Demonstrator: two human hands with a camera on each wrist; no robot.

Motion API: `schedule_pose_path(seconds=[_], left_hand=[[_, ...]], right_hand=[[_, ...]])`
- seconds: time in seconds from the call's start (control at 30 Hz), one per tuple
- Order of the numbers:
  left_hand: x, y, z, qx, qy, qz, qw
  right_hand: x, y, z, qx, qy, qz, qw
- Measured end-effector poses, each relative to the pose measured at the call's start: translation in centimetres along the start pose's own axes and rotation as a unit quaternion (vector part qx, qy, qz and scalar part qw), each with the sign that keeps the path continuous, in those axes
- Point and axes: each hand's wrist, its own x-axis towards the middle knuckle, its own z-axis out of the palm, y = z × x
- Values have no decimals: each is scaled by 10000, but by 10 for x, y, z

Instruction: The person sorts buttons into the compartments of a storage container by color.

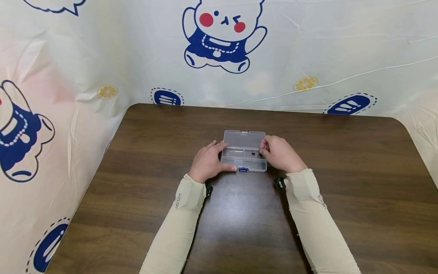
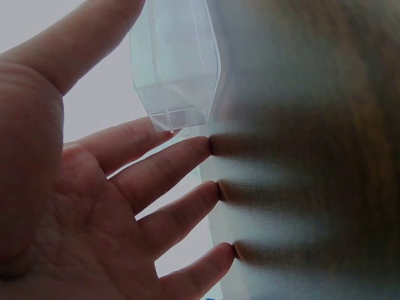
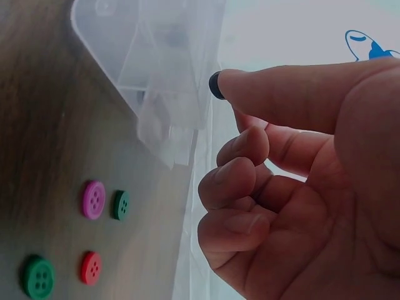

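Observation:
A clear plastic compartment box [image 1: 266,166] lies with its lid [image 1: 244,139] folded back and a blue latch [image 1: 243,169] at its front. My left hand [image 1: 207,161] holds its left end, the thumb at the front edge and the index finger near the hinge; the other fingertips [image 2: 211,190] touch the table. Between thumb and index finger, my right hand [image 1: 281,153] pinches a small black button [image 3: 216,85] at the box's right side. Another small black piece [image 1: 253,153] lies in the back right compartment.
Beside the box in the right wrist view lie a magenta button [image 3: 94,199], a dark green button [image 3: 121,205], a red button [image 3: 90,268] and a larger green button [image 3: 39,277]. The right hand hides them from the head view. A printed curtain [image 1: 143,45] hangs behind the brown table [image 1: 342,213].

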Motion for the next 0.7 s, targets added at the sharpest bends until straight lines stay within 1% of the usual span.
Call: schedule_pose_path(seconds=[0.5,0.7], left_hand=[[0,-1,0,13,39,7,10000],[0,0,0,37,21,20,10000]], right_hand=[[6,-10,4,20,-111,176,9998],[7,-10,3,60,-125,148,9998]])
